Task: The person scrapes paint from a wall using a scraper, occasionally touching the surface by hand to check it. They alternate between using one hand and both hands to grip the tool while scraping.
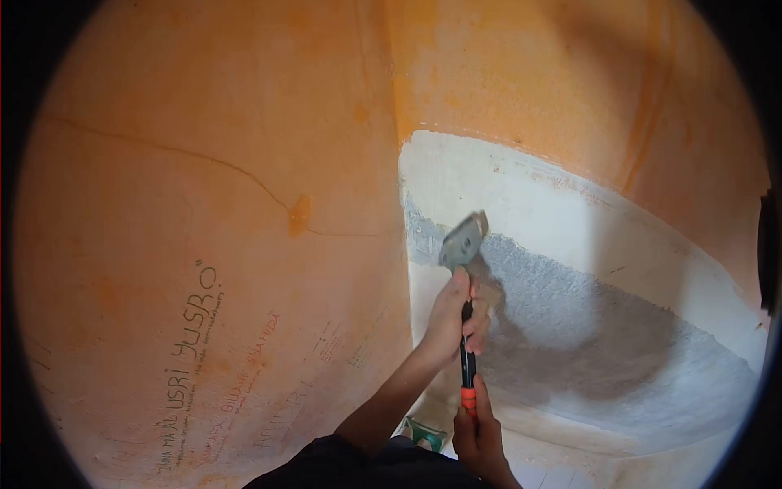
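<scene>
A scraper (467, 371) with a black and red handle and a wide grey metal head is held at the right wall. Wrapped round the upper handle, just below the head, is my left hand (458, 318). My right hand (479, 432) grips the lower handle near its red part. The scraper's head lies over the border between the white painted band (546, 196) and the rough grey patch (570, 301). Its shadow falls on the grey patch.
An orange wall (163, 212) with a long crack and handwriting stands at the left and meets the right wall at a corner. Low between my arms is a green and white object (425, 435). A dark object (768, 253) is at the right edge.
</scene>
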`<state>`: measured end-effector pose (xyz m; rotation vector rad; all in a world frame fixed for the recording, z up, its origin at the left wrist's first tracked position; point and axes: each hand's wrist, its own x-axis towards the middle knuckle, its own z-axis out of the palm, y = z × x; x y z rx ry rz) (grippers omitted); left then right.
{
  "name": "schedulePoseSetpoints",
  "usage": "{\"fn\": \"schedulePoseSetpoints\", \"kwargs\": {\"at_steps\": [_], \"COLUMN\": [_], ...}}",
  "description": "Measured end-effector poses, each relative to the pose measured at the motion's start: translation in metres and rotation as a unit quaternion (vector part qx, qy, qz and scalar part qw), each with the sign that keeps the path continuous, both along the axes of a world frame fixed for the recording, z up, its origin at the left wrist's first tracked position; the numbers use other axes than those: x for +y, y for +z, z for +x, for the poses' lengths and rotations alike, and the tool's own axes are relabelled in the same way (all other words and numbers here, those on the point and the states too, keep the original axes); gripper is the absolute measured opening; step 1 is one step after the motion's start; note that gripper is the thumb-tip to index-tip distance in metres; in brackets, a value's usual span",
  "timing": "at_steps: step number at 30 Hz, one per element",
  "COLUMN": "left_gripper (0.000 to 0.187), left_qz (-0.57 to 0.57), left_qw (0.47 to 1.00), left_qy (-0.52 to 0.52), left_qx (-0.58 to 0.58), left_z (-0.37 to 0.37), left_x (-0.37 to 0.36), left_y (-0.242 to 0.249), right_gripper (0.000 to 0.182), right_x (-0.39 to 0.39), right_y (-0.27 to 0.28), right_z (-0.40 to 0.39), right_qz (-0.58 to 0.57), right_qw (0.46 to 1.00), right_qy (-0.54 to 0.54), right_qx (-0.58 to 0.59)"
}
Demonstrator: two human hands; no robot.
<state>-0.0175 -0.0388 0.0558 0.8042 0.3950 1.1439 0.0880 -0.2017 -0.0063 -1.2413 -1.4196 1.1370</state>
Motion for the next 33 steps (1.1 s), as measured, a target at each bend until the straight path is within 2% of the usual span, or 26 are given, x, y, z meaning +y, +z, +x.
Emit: {"fn": "schedulePoseSetpoints", "kwargs": {"at_steps": [3, 7, 9, 13, 15, 17, 21, 24, 28, 30, 33], "left_gripper": [0.042, 0.040, 0.043, 0.045, 0.044, 0.044, 0.045, 0.044, 0.045, 0.045, 0.045], "left_qz": [0.011, 0.029, 0.016, 0.037, 0.019, 0.005, 0.043, 0.005, 0.047, 0.025, 0.006], "left_qw": [1.000, 0.999, 1.000, 0.999, 0.999, 1.000, 0.998, 1.000, 0.998, 0.999, 1.000], "left_qy": [0.002, 0.009, -0.008, 0.031, 0.026, 0.016, 0.039, 0.018, 0.045, 0.031, 0.016], "left_qx": [-0.002, -0.038, 0.010, 0.018, 0.018, 0.020, 0.010, 0.012, 0.013, 0.013, 0.025], "left_z": [0.000, -0.008, -0.004, -0.010, -0.008, -0.009, -0.016, -0.012, -0.017, -0.016, -0.013], "left_x": [0.005, 0.007, 0.003, 0.010, 0.005, 0.007, 0.016, 0.008, 0.016, 0.013, 0.009], "left_y": [0.002, 0.004, -0.001, 0.010, 0.005, 0.004, 0.009, 0.002, 0.013, 0.008, 0.003], "right_gripper": [0.060, 0.061, 0.062, 0.064, 0.064, 0.064, 0.064, 0.065, 0.065, 0.066, 0.065], "right_x": [0.013, 0.016, 0.009, 0.020, 0.015, 0.016, 0.027, 0.015, 0.022, 0.026, 0.016], "right_y": [-0.006, -0.012, -0.018, -0.005, -0.008, -0.019, 0.001, -0.012, -0.009, -0.011, -0.018], "right_z": [0.000, -0.009, -0.010, -0.009, -0.010, -0.010, -0.017, -0.012, -0.016, -0.019, -0.017], "right_qz": [0.076, 0.115, 0.073, 0.079, 0.025, 0.050, 0.080, 0.034, 0.039, 0.093, 0.064], "right_qw": [0.996, 0.991, 0.997, 0.995, 0.998, 0.997, 0.995, 0.997, 0.997, 0.993, 0.996], "right_qy": [0.028, 0.037, 0.034, 0.051, 0.054, 0.057, 0.061, 0.066, 0.063, 0.067, 0.057], "right_qx": [-0.046, -0.060, -0.006, -0.036, -0.022, -0.014, -0.023, 0.002, -0.004, -0.033, -0.003]}}
